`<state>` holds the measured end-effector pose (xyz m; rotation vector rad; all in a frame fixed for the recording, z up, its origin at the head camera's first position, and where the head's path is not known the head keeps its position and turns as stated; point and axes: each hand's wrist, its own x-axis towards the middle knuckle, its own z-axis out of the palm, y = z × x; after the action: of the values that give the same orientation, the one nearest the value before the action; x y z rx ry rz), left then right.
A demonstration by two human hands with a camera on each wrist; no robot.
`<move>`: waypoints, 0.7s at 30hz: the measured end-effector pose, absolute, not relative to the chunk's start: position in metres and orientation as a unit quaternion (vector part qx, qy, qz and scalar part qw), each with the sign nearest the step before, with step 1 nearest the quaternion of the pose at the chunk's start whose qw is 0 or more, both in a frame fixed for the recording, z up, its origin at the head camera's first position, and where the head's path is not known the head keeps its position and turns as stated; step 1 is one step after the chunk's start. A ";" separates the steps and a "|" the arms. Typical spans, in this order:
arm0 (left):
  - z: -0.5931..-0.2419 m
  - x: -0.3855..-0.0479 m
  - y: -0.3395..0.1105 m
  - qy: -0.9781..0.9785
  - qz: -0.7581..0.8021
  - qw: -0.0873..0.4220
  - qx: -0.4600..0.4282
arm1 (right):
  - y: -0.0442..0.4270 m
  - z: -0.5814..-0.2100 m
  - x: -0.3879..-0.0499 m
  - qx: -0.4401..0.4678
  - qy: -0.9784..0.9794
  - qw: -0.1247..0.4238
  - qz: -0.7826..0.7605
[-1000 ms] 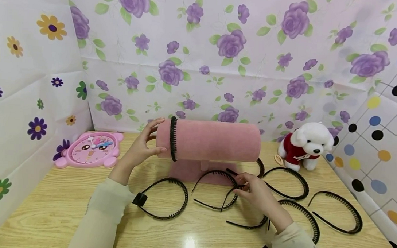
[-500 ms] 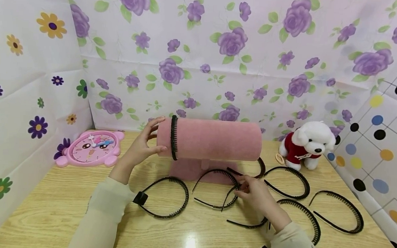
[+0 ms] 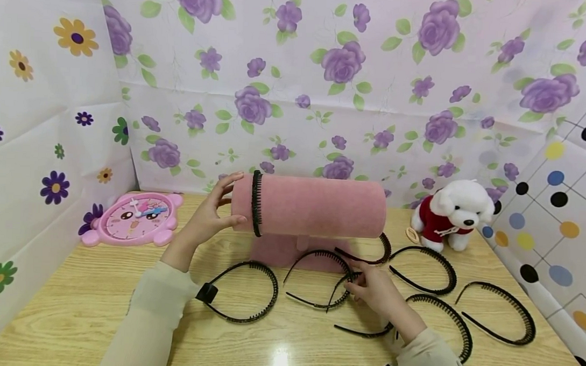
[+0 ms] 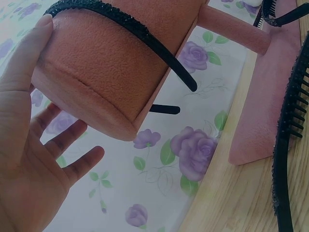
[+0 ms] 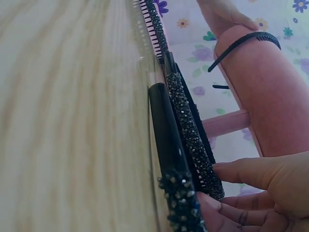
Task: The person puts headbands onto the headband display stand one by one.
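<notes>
A pink plush headband stand (image 3: 316, 208) has a roll on a short post. One black toothed headband (image 3: 256, 203) sits around the roll's left part. My left hand (image 3: 209, 209) grips the roll's left end, thumb in front and fingers at the top; in the left wrist view several fingers lie apart from it. My right hand (image 3: 378, 291) is low over the table, pinching a black headband studded with glittery beads (image 5: 189, 128) between thumb and fingers. Part of that headband is hidden by the hand. Another headband (image 3: 319, 253) lies just left of it, overlapping.
Several more black headbands lie on the wooden table (image 3: 248, 348), one at the left (image 3: 275, 293) and one far right (image 3: 528, 320). A pink toy clock (image 3: 136, 220) lies at the back left, and a white plush dog (image 3: 459, 207) sits back right. Patterned sheets enclose the table.
The right hand's fingers have shifted very slightly at the headband. My left hand and the stand hold their place.
</notes>
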<state>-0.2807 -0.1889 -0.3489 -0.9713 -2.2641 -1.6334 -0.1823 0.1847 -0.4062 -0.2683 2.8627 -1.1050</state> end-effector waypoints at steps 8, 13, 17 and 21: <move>-0.349 -0.280 -0.189 -0.760 -0.552 0.094 -0.329 | 0.186 -0.407 -0.183 -0.095 0.919 0.038 -0.380; -0.349 -0.280 -0.189 -0.760 -0.552 0.093 -0.329 | 0.186 -0.406 -0.182 -0.092 0.909 0.047 -0.404; -0.349 -0.280 -0.189 -0.760 -0.553 0.092 -0.328 | 0.187 -0.405 -0.182 -0.090 0.891 0.056 -0.442; -0.349 -0.280 -0.189 -0.762 -0.552 0.091 -0.326 | 0.188 -0.403 -0.181 -0.085 0.862 0.075 -0.494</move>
<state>-0.2797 -0.1894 -0.3491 -0.9703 -2.2640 -1.6407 -0.1813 0.1883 -0.4027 -0.2549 2.5867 -1.4822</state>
